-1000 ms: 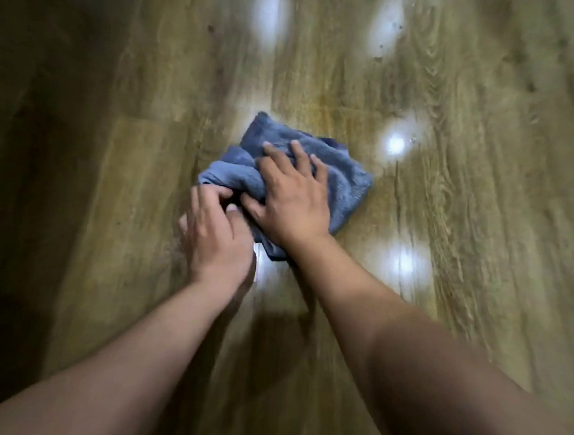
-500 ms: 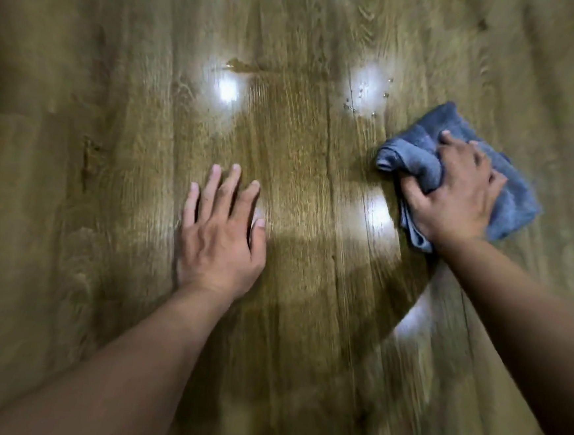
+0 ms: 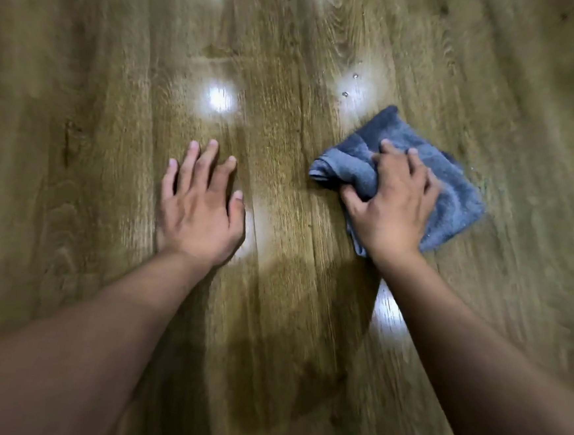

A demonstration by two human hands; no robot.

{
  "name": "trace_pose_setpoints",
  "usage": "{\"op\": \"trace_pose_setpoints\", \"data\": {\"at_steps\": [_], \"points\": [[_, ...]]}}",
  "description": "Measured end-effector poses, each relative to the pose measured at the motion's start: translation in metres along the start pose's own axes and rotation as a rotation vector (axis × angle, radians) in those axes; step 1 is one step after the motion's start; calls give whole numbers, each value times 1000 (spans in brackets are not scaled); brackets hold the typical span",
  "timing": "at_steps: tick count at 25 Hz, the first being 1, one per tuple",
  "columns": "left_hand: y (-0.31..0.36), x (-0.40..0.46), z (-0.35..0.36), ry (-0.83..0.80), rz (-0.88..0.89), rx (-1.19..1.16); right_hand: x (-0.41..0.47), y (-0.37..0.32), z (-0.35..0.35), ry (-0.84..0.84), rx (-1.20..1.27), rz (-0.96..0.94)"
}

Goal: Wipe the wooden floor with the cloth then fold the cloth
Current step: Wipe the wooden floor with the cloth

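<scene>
A bunched grey-blue cloth [image 3: 452,192] lies on the brown wooden floor [image 3: 284,148], right of centre. My right hand [image 3: 393,205] sits on top of it, thumb and fingers curled into the folds, gripping it against the boards. My left hand [image 3: 199,207] rests flat on the bare floor to the left, fingers straight and spread, about a hand's width from the cloth. Both forearms reach in from the bottom of the view.
Bright lamp reflections [image 3: 219,98] shine on the glossy boards. A few small droplets or specks [image 3: 349,85] sit on the floor just beyond the cloth. My shadow darkens the floor between the arms.
One second ago both hands were on the cloth together. The right hand has since carried the cloth away to the right, while the left hand let go and lies flat on the floor.
</scene>
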State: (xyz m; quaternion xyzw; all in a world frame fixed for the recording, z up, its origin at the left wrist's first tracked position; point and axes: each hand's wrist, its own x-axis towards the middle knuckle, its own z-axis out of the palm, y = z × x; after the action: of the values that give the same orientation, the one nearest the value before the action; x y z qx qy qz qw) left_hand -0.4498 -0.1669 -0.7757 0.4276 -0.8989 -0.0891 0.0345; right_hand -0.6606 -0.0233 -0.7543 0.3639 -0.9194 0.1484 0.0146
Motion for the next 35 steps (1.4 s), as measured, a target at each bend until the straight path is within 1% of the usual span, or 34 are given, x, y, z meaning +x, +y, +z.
{"op": "trace_pose_setpoints", "data": {"at_steps": [2,4,7,9,11,12,13,15,19,21,24,27,32,35], "points": [[-1,-1,-3,-43,6,23,-34,-15,-4,-34,-11,-30],[-2,1,-7,-123,-6,3,-82,-32,-7,-59,10,-99],[-4,17,-23,-281,-13,-191,-167,-49,-11,-129,-9,-265],[-28,19,-37,-360,-109,-192,-200,-54,-14,-171,-28,-313],[-63,17,-49,-507,-347,-138,-205,-57,-15,-190,-73,-297],[-79,14,-53,-593,-426,-108,-203,-59,-14,-199,-90,-297],[-91,9,-54,-656,-440,-85,-199,-61,-12,-203,-104,-303],[-96,10,-53,-720,-387,-105,-189,-62,-8,-201,-138,-314],[-95,14,-56,-751,-368,-149,-146,-98,5,-215,-132,-272],[-94,14,-58,-774,-361,-149,-103,-129,18,-213,-99,-241],[-92,14,-59,-744,-364,-138,-29,-174,40,-217,-71,-168],[-89,13,-60,-760,-366,-146,20,-194,56,-212,-109,-147],[-88,14,-66,-774,-377,-163,17,-187,57,-209,-90,-219],[-85,12,-67,-768,-369,-148,-10,-176,47,-196,-77,-242]]}}
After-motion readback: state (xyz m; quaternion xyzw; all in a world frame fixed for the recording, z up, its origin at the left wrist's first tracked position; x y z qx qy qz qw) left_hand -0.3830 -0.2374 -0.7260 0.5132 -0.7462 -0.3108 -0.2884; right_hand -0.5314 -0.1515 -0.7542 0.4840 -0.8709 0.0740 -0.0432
